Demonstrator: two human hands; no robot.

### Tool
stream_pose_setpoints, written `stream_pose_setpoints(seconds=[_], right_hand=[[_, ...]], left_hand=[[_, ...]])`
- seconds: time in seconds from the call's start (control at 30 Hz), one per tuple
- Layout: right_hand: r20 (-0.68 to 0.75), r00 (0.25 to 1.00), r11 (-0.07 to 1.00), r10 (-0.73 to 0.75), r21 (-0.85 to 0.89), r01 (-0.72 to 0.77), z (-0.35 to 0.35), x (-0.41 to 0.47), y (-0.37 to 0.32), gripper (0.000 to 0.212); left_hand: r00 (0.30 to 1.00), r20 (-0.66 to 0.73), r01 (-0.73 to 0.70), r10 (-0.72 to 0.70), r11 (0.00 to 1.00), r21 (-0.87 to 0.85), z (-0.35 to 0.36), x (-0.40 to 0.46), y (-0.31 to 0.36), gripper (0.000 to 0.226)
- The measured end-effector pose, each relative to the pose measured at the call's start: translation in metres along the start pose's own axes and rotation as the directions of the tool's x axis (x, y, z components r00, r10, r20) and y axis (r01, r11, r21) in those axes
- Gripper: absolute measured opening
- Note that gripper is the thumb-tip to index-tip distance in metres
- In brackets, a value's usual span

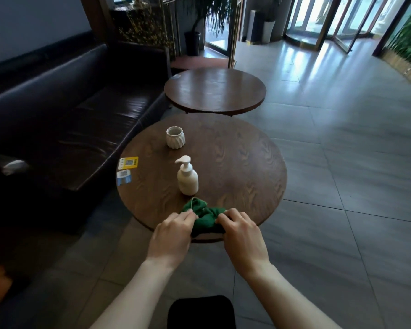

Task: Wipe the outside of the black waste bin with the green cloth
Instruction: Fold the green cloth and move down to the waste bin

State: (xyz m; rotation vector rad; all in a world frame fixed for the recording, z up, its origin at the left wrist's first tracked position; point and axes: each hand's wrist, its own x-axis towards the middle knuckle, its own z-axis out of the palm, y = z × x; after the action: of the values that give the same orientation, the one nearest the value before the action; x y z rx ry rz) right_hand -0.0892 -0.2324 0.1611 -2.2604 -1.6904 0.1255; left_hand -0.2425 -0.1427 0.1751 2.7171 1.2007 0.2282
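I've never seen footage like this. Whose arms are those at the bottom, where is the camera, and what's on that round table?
There is no machine here: a person wears a camera on the head, looking forward and down. The left hand and right hand both grip a bunched green cloth at the near edge of a round wooden table. On the table stand a white pump bottle and a white ribbed cup, with two cards near its left edge. The black shape at the bottom may be the waste bin.

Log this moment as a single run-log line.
stage: cloth pickup | left hand: grips green cloth | right hand: grips green cloth | black waste bin: unwiped
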Motion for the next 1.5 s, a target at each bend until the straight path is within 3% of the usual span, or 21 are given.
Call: stream_pose_setpoints(seconds=[0.4, 0.8, 1.0, 1.5], right_hand=[[-0.066, 0.997, 0.997, -0.04, -0.067, 0.035, -0.104, -0.097, -0.138, 0.028], [-0.14, 0.989, 0.995, -0.056, -0.091, 0.043, -0.175, -0.171, -0.175, 0.031], [-0.136, 0.986, 0.995, -0.092, -0.056, 0.085, -0.183, -0.21, -0.156, 0.024], [0.005, 0.998, 0.998, -0.065, 0.01, 0.065, -0.141, -0.326, -0.079, 0.027]], left_hand=[[0.994, -0.106, -0.029, 0.026, 0.999, -0.02, -0.133, -0.135, -0.015, 0.049], [0.97, -0.223, -0.099, 0.093, 0.995, -0.017, -0.211, -0.211, 0.024, 0.035], [0.973, -0.222, -0.052, 0.055, 0.998, 0.019, -0.203, -0.243, 0.057, 0.038], [1.0, -0.019, -0.016, 0.017, 0.999, 0.047, -0.116, -0.326, 0.14, 0.046]])
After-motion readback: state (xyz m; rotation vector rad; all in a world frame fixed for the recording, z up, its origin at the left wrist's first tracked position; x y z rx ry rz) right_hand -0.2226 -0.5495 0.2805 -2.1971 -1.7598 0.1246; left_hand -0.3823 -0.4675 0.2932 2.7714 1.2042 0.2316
